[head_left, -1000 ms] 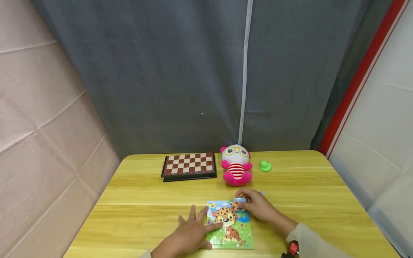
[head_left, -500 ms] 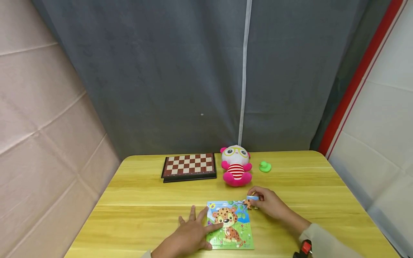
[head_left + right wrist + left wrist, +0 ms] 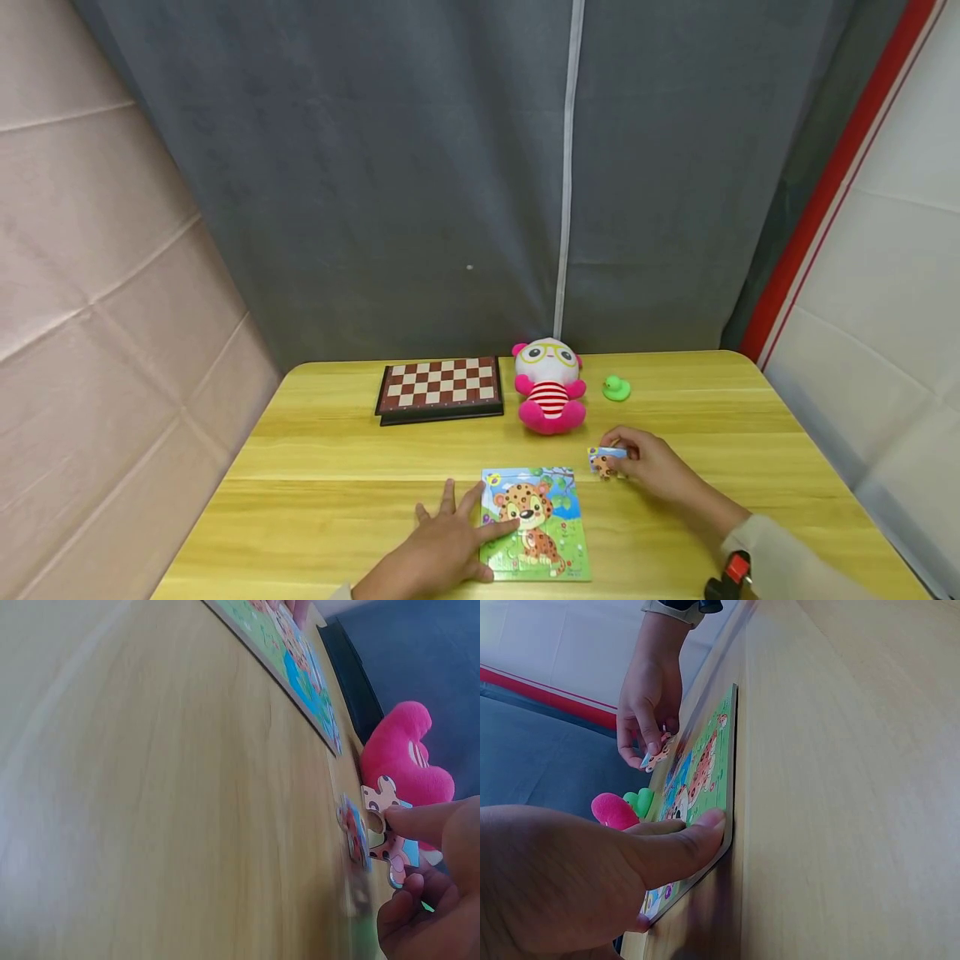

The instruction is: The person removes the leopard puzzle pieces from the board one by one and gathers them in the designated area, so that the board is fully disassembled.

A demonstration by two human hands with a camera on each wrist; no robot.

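Observation:
A leopard jigsaw board (image 3: 536, 525) lies on the table. My left hand (image 3: 447, 542) rests at its left edge with fingers spread, one finger reaching onto the leopard picture; in the left wrist view the thumb (image 3: 697, 840) presses the board's near edge. To the right of the board, my right hand (image 3: 652, 467) pinches a puzzle piece (image 3: 604, 467) with orange spotted fur and blue sky. Seen from the right wrist, that puzzle piece (image 3: 386, 817) is held between thumb and fingers, just above another puzzle piece (image 3: 355, 832) on the tabletop.
Behind the board sits a pink and white panda plush (image 3: 550, 387). A chessboard case (image 3: 440, 387) lies to its left and a small green rubber duck (image 3: 617, 387) to its right. A grey curtain (image 3: 375, 208) hangs behind the wooden table (image 3: 315, 492).
My right hand has moved right with the pinched puzzle piece, from over the board's upper right corner to beside the board, uncovering that corner. The left hand has stayed put.

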